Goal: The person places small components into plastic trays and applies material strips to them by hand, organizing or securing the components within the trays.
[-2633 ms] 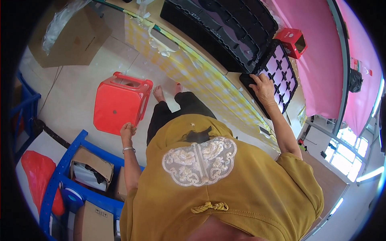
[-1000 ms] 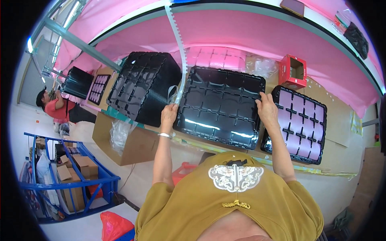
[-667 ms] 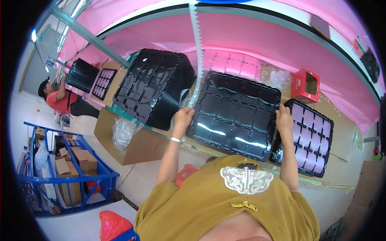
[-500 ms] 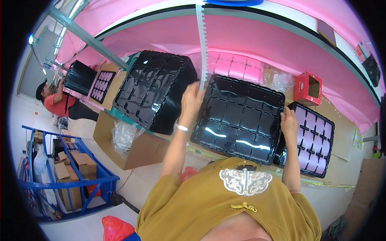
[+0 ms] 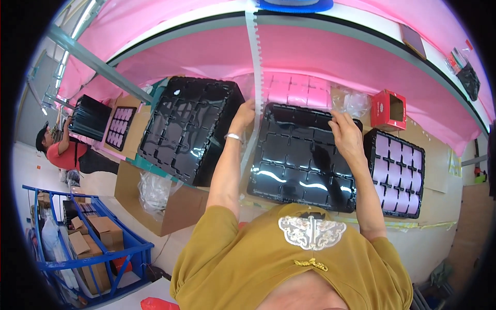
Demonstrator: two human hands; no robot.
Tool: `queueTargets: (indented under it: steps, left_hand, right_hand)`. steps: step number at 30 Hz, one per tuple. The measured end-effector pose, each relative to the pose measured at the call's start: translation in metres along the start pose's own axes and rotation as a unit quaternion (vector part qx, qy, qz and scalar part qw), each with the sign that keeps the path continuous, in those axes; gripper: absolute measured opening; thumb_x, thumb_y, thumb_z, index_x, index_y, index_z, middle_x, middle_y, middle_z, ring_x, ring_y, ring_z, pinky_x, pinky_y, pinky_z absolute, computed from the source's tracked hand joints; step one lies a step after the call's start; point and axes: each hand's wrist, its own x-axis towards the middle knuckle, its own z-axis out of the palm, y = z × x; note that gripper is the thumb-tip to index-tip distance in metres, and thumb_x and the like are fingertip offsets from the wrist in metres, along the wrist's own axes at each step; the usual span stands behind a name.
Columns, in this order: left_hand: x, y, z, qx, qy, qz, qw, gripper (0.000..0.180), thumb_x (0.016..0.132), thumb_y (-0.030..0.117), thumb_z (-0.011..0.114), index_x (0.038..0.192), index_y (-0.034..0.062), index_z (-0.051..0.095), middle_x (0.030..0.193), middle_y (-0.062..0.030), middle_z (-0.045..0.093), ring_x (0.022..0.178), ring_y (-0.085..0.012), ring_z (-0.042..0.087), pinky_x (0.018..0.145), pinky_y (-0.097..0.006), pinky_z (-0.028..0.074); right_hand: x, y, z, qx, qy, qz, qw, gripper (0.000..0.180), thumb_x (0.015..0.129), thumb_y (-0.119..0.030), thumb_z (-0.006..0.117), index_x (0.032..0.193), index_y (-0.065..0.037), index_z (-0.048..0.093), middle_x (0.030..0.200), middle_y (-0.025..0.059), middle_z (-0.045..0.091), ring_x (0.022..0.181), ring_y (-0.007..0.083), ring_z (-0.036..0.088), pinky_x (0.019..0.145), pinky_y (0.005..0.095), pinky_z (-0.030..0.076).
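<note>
A black molded plastic tray [image 5: 305, 170] with a grid of shallow recesses lies on the table in front of me. My right hand [image 5: 347, 133] is over its far right part, fingers extended and slightly bent; whether they touch is unclear. To the tray's left, my left hand [image 5: 245, 116] is closed with fingers curled, beside a hanging white strip [image 5: 254, 41] with a toothed edge. What its fingertips hold, if anything, is hidden. A tall stack of black trays [image 5: 191, 126] stands just left of that hand. Right of the middle tray sits another black tray [image 5: 398, 173] filled with lilac pieces.
A red box [image 5: 388, 110] and clear plastic bags [image 5: 351, 103] lie behind the trays. Pink cloth [image 5: 330, 57] hangs beneath a shelf. At left stand an open carton [image 5: 175, 209] with plastic film and a blue cart [image 5: 98, 263] of boxes. Farther left, a person [image 5: 67, 155] handles black trays.
My right hand has left the middle tray's right edge and moved over its far right part. The left hand has moved off the tray's far left corner, slightly away from me. The view has shifted slightly.
</note>
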Motion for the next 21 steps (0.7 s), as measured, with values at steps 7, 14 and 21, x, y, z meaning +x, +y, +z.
queueTargets:
  steps: [7,14,21]
  left_hand:
    - [-0.102,-0.012,0.007,-0.134,0.046,-0.045,0.989,0.033,0.083,-0.004,0.058,0.116,-0.0051,0.061,0.103,-0.0119,0.069,0.095,-0.0179,0.065,0.086,-0.028,0.049]
    - [-0.169,0.016,0.020,-0.181,0.120,-0.036,0.975,0.018,0.087,0.005,0.066,0.103,-0.0021,0.069,0.092,-0.0039,0.070,0.085,-0.0093,0.062,0.079,-0.023,0.047]
    - [-0.187,0.022,0.030,-0.172,0.104,0.005,0.980,0.017,0.088,0.010,0.065,0.100,-0.0018,0.068,0.087,-0.0009,0.067,0.076,-0.0058,0.059,0.069,-0.021,0.046]
  right_hand:
    - [0.001,-0.022,0.038,0.068,-0.072,-0.045,0.994,0.026,0.089,-0.012,0.061,0.114,-0.003,0.062,0.092,0.0135,0.062,0.080,0.0286,0.064,0.072,0.0363,0.050]
    - [-0.001,-0.050,0.125,0.310,-0.286,0.147,0.895,0.033,0.088,-0.024,0.066,0.113,-0.003,0.066,0.086,0.0062,0.067,0.066,0.0139,0.064,0.064,0.0292,0.051]
    - [-0.010,-0.078,0.140,0.352,-0.288,0.223,0.862,0.027,0.085,-0.026,0.070,0.097,-0.003,0.066,0.077,0.0019,0.063,0.059,0.0084,0.055,0.054,0.0237,0.043]
